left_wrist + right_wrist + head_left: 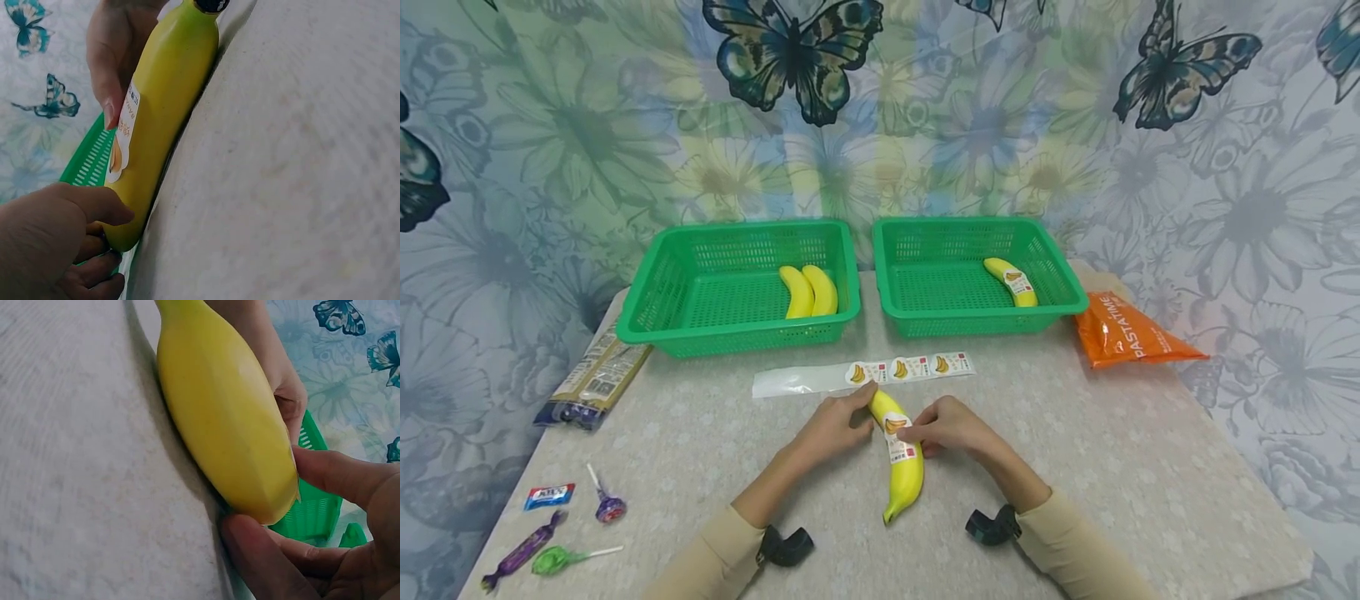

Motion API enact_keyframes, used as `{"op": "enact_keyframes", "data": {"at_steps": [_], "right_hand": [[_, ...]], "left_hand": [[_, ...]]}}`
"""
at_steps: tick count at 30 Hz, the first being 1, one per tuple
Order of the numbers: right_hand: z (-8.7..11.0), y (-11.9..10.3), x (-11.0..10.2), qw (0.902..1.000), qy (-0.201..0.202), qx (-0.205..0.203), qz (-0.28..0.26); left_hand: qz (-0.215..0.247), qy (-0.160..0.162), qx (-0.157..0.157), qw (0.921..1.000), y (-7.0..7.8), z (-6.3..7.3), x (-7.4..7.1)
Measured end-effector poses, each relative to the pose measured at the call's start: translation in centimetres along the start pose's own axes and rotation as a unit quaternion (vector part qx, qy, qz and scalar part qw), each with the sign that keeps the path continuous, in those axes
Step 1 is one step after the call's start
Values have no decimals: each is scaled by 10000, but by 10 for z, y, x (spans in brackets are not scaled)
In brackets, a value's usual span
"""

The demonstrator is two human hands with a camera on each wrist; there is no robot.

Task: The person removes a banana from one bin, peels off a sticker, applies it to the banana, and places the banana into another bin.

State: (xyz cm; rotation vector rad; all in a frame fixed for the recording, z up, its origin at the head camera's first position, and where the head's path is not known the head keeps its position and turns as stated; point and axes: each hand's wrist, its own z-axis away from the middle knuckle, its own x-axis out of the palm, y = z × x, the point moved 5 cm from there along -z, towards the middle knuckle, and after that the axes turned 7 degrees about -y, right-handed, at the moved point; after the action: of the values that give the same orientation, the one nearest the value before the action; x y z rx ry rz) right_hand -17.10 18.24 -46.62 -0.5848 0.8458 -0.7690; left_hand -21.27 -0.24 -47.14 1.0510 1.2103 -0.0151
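Observation:
A yellow banana [906, 485] lies on the table in front of me, its stem end toward me. A white label [901, 451] with a banana picture sits along its upper side. My left hand [837, 427] holds the far end, thumb on the skin and fingers curled beside it in the left wrist view. From the right, my right hand [955, 427] grips the banana's middle, its thumb on the label and its fingers low on the side in the right wrist view. Just beyond lies a backing strip [797, 381] with three banana labels at its right part.
The left green basket [745, 340] holds two bananas without visible labels [797, 293]. In the right green basket [985, 323] lies one labelled banana [1000, 268]. An orange bag [1120, 332] is at right. A clear packet [597, 379], lollipops [610, 508] and wrapped sweets [523, 550] lie at left.

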Motion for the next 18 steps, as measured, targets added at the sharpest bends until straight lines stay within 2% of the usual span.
{"op": "enact_keyframes", "data": {"at_steps": [6,11,18], "right_hand": [[-1,2,0,9995,2,-100,-288],[-2,2,0,9989,6,-122,-451],[1,-1,2,9988,-28,-243,-433]], "left_hand": [[178,-41,-64,9998,2,-10,-9],[401,60,-122,9991,11,-32,-21],[590,17,-315,9978,18,-65,-34]]}}
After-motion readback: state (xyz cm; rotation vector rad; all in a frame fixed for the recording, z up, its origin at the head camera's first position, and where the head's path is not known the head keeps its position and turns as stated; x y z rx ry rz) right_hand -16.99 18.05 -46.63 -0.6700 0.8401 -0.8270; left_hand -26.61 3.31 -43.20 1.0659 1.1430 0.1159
